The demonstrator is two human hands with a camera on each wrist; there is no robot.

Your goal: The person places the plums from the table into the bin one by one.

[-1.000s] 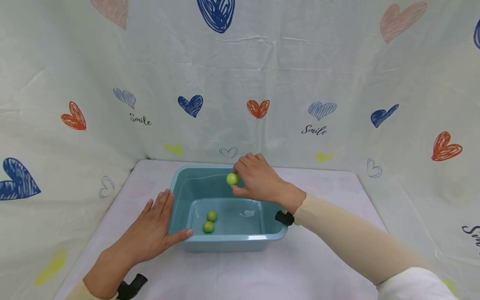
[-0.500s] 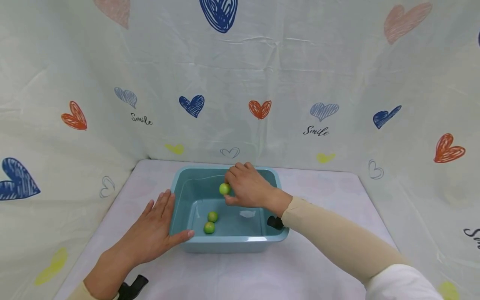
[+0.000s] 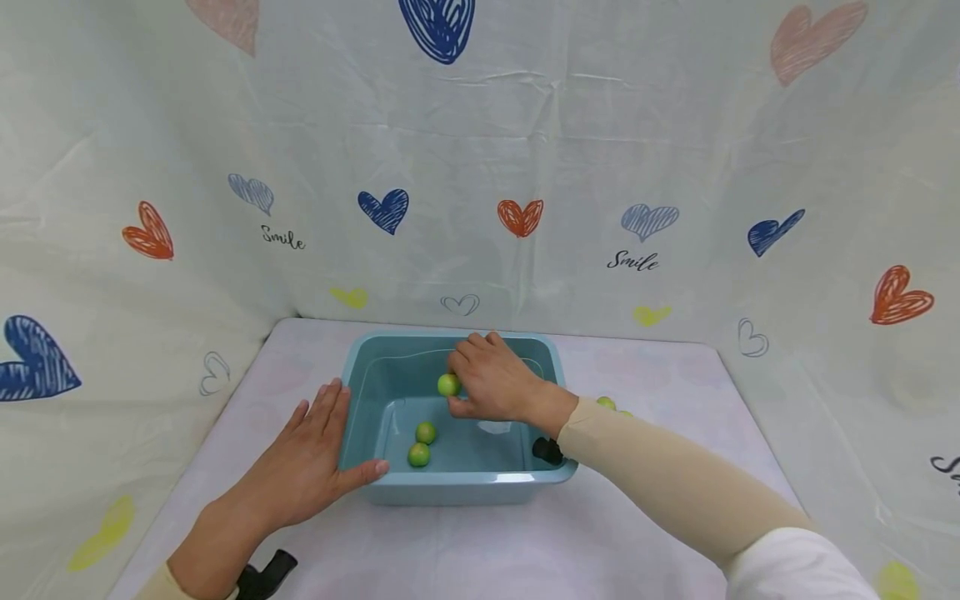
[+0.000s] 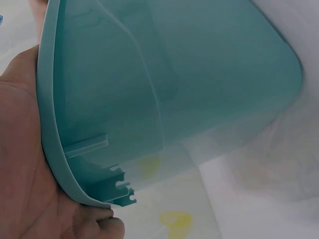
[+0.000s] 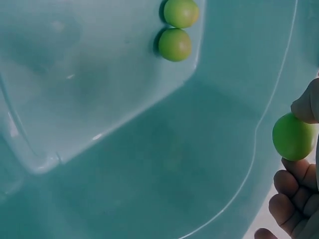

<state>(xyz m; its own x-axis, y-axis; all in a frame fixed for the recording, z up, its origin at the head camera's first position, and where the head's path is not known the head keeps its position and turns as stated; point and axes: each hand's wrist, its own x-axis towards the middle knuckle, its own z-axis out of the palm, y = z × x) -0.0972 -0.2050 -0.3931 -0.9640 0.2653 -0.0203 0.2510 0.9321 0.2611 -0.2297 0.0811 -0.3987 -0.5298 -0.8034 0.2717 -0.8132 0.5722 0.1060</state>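
Note:
A light blue plastic basin (image 3: 465, 477) stands on the table. Over its inside, my right hand (image 3: 498, 382) pinches a small round green fruit (image 3: 448, 385) between thumb and fingertips; the right wrist view shows this green fruit (image 5: 293, 137) above the basin floor. Two similar fruits, one (image 3: 425, 432) just behind the other (image 3: 418, 455), lie on the floor of the basin near its left end. My left hand (image 3: 307, 454) rests on the left rim, fingers extended along the outside and thumb over the front corner. In the left wrist view the palm (image 4: 20, 149) lies against the rim.
More green fruits (image 3: 606, 402) show on the table right of the basin, partly hidden behind my right forearm. A pale cloth (image 3: 480, 550) covers the table. Behind it hangs a white curtain (image 3: 570, 150) printed with hearts.
My right hand has moved left and down over the basin, carrying the pinched green fruit. Fruits behind the right forearm have come into view. The left hand stays on the rim.

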